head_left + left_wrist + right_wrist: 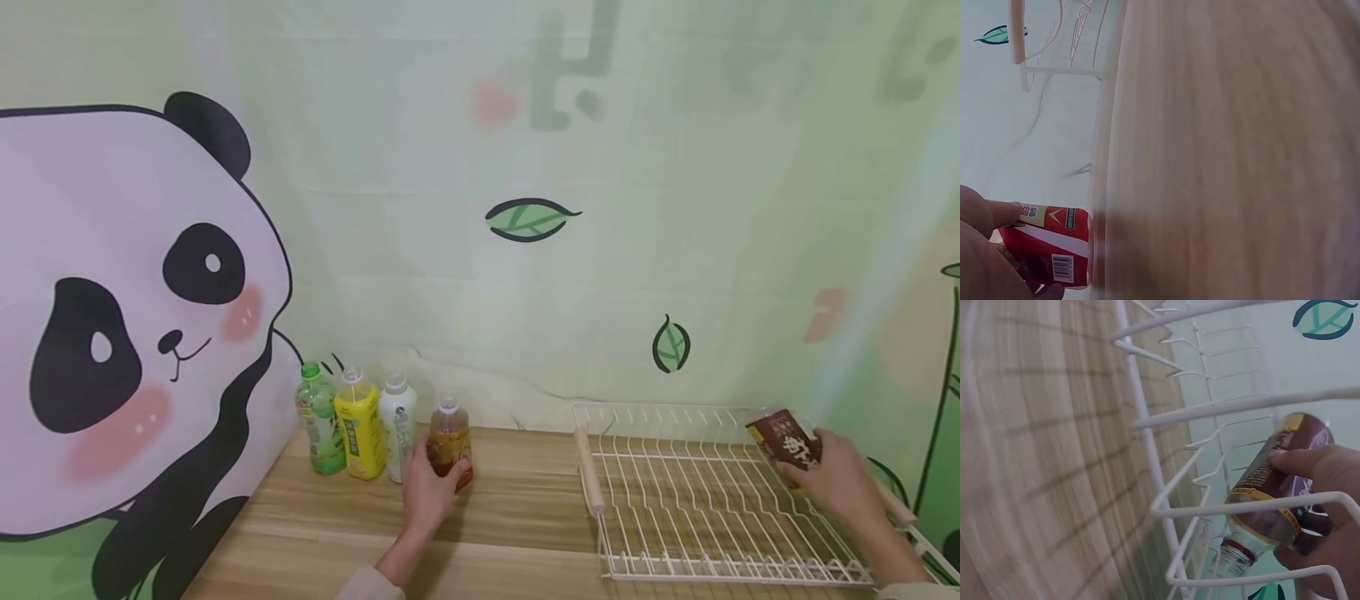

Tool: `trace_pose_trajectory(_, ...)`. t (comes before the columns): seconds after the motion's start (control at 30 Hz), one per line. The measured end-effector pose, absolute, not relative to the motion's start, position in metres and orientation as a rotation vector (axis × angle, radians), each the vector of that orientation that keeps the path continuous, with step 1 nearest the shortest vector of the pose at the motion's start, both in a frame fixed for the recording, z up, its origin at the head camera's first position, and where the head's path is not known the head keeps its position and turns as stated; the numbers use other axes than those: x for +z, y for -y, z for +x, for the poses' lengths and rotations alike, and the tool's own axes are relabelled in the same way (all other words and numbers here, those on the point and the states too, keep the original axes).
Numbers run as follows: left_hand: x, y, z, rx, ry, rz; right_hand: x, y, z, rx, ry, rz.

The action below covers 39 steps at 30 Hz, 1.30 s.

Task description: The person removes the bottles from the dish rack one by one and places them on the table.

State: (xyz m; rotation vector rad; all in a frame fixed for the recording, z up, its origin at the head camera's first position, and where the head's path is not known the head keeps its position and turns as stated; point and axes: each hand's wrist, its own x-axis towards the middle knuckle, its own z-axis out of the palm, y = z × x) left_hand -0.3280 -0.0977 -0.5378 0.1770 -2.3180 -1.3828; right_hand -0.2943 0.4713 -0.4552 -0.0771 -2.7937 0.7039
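My left hand (429,492) grips a small bottle (450,442) with a red and amber label, standing on the wooden table. The left wrist view shows its red and white label with a barcode. Immediately left of it, a white bottle (397,417), a yellow-labelled bottle (361,429) and a green-capped bottle (321,425) stand in a row. On the right, my right hand (843,483) holds a tilted bottle (783,442) with a dark brown label at the right side of the white wire rack (697,457). In the right wrist view, the bottle's clear threaded neck (1235,557) shows behind the wires.
Wooden handles (589,471) flank the rack on both sides. Bare wooden tabletop (525,500) lies between the bottles and the rack. Behind the table hangs a pale green printed cloth (420,250), with a large panda picture (97,292) at left.
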Motion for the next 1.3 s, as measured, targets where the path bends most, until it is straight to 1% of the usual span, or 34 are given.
trace_pose_trajectory(0.23,-0.537,0.097,-0.328,-1.365,2.335,0.172,-0.463,-0.478,-0.296,0.677,2.868,-0.088)
trace_pose_trajectory(0.47,-0.534,0.098,-0.327,-1.283,2.375,0.146,-0.464,-0.480,-0.292,0.673,2.847,-0.089)
trace_pose_trajectory(0.73,-0.516,0.097,-0.319,-1.199,2.419,0.068,-0.454,-0.469,-0.287,0.685,2.752,-0.116)
trace_pose_trajectory(0.93,-0.497,0.095,-0.315,-1.182,2.405,-0.005,-0.442,-0.447,-0.285,0.636,2.666,-0.039)
trace_pose_trajectory(1.3,-0.447,0.081,-0.307,-0.993,2.269,-0.266,-0.405,-0.380,-0.277,0.648,2.565,0.192)
